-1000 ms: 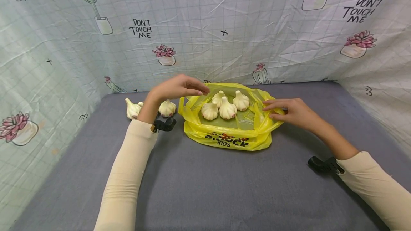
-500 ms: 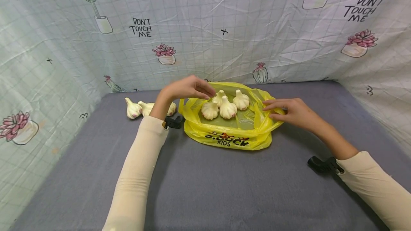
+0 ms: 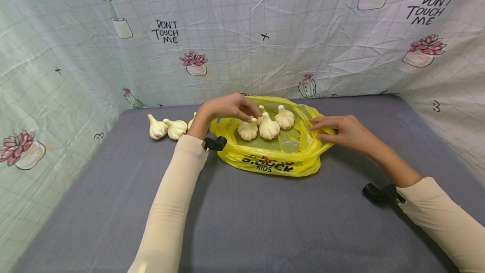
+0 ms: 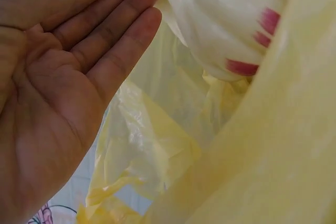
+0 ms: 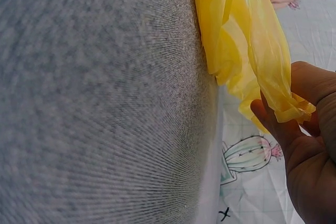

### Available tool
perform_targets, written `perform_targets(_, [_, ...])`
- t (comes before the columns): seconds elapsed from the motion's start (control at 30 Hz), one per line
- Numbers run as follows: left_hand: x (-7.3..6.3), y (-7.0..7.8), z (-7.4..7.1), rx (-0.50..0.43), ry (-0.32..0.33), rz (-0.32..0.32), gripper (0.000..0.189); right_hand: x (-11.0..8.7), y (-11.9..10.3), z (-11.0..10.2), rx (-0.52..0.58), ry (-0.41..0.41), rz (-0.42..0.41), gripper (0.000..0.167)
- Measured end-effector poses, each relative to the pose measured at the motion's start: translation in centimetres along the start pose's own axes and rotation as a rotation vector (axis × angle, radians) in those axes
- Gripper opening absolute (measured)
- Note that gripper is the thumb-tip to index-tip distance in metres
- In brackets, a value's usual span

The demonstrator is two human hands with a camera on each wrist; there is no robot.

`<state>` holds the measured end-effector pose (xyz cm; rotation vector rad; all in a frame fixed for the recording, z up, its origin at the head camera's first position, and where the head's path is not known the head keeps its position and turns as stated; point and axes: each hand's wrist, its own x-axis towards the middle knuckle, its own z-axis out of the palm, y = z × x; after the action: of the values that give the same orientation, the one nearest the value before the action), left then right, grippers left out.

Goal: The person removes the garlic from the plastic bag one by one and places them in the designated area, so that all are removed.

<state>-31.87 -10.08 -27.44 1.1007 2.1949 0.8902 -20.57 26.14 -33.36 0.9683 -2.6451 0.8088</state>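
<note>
A yellow plastic bag (image 3: 235,159) lies with its mouth spread, several white garlic bulbs (image 3: 269,129) inside it. My left hand (image 3: 232,106) reaches over the bag's left rim. Its thumb and fingers are apart at the neck of the front-left garlic bulb (image 3: 247,131). In the left wrist view, nearly straight fingers (image 4: 113,43) end right at a bulb (image 4: 215,19) with purple-pink marks. On the other side, my right hand (image 3: 346,130) pinches the bag's right edge, and the right wrist view shows the yellow film (image 5: 278,93) between its thumb and fingers.
Left of the bag, more garlic bulbs (image 3: 157,128) lie on the grey tabletop (image 3: 273,222), one partly hidden behind the left wrist. A printed cloth (image 3: 235,33) with cactus drawings hangs behind and along the sides.
My left hand has moved right and slightly down, from the bag's left rim to the front-left garlic bulb, uncovering bulbs on the table. The right hand stays at the bag's edge.
</note>
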Motion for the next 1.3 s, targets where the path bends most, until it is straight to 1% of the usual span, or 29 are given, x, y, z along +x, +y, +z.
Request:
perform_targets(0.13, [0.3, 0.1, 0.0, -0.018, -0.019, 0.0, 0.03, 0.1, -0.1, -0.1, 0.001, 0.005, -0.002, 0.026])
perform_targets(0.23, [0.4, 0.0, 0.0, -0.048, -0.037, -0.009, 0.031, 0.1, -0.2, 0.0, 0.007, 0.0, 0.007, 0.026])
perform_targets(0.43, [0.9, -0.4, 0.2, -0.184, -0.085, -0.046, 0.035, 0.1, -0.2, 0.2, 0.013, 0.0, 0.006, 0.026])
perform_targets(0.53, [1.0, -0.6, 0.4, -0.218, -0.089, -0.052, 0.035, 0.0, -0.1, 0.3, 0.01, 0.003, 0.001, 0.026])
perform_targets(0.63, [1.2, -0.9, 0.4, -0.218, -0.079, -0.044, 0.034, 0.0, 0.0, 0.3, 0.009, 0.004, 0.002, 0.026])
perform_targets(0.73, [1.2, -1.0, 0.5, -0.192, -0.068, -0.031, 0.033, -0.1, 0.0, 0.3, 0.009, -0.001, 0.003, 0.026])
perform_targets(0.97, [0.7, -1.6, 0.7, -0.149, -0.05, 0.01, 0.03, 0.1, -0.1, 0.3, 0.007, 0.0, -0.001, 0.026])
perform_targets(1.13, [0.6, -1.8, 0.6, -0.134, -0.058, 0.058, 0.023, 0.2, -0.2, 0.2, 0.0, 0.002, 0.002, 0.026])
perform_targets(1.2, [0.6, -2.0, 0.6, -0.132, -0.063, 0.068, 0.022, 0.2, -0.2, 0.2, -0.001, 0.0, 0.005, 0.026])
perform_targets(1.3, [0.6, -2.2, 0.6, -0.129, -0.066, 0.067, 0.022, 0.2, -0.2, 0.1, -0.002, -0.004, 0.014, 0.026])
